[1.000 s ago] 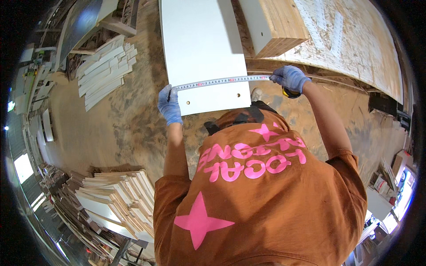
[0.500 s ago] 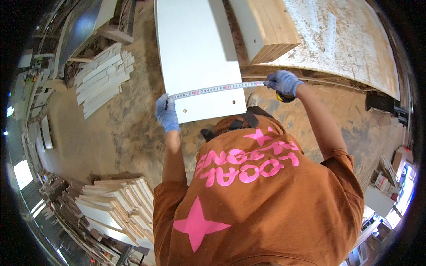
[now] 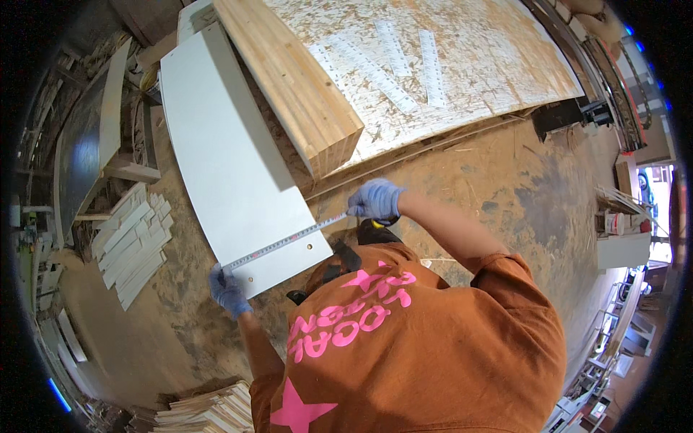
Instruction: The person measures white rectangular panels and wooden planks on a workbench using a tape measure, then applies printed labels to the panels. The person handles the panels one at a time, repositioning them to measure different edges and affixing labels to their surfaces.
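A long white board [image 3: 229, 155] stretches away from me, with two small round holes near its close end. A tape measure's pale blade [image 3: 289, 239] is drawn out across the board's width, a little beyond the holes. My left hand [image 3: 231, 292], in a blue-grey glove, pinches the blade's end at the board's left edge. Off the right edge, my right hand [image 3: 377, 200], gloved alike, is closed on the tape measure; its yellow and black case is mostly hidden beneath the palm.
Stacked thick wooden panels [image 3: 303, 94] stand right of the board, on a worn white work surface [image 3: 469, 65] with paper strips [image 3: 432, 68]. Piled white slats [image 3: 133, 242] lie on the floor at left. More stacked strips [image 3: 209, 411] are at lower left.
My view has turned to the right, so the board now slants to the upper left and more of the work surface shows. Both hands keep the tape stretched across the board.
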A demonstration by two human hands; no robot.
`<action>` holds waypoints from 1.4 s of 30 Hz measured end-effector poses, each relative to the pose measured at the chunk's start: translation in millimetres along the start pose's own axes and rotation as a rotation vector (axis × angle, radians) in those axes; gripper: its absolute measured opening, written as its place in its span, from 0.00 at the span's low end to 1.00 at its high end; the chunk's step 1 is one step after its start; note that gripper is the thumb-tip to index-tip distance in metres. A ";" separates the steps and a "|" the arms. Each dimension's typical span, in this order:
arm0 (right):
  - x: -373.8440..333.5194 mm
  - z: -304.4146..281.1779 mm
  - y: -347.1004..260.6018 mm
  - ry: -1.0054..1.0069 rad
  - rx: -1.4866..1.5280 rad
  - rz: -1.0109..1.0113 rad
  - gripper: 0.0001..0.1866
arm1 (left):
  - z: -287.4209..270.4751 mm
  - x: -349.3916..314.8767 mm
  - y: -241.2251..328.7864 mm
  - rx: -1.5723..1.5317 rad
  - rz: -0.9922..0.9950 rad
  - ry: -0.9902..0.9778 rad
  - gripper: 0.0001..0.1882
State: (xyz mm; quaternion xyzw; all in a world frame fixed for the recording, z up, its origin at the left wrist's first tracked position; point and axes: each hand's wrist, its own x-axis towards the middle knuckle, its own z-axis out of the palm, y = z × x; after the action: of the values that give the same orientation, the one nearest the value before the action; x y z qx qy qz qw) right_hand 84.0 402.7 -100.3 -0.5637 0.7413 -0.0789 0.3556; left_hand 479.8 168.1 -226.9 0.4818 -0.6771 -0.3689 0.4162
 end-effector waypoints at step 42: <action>-148.5 -24.7 246.0 -0.376 0.895 -0.116 0.22 | 69.3 117.0 281.7 -0.408 0.047 0.481 0.12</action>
State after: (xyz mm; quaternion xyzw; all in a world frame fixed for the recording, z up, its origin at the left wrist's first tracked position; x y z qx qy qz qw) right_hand -106.4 614.7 -144.5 -0.4004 0.5248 -0.3065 0.6858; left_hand 296.7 136.9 24.7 0.4459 -0.4822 -0.3628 0.6611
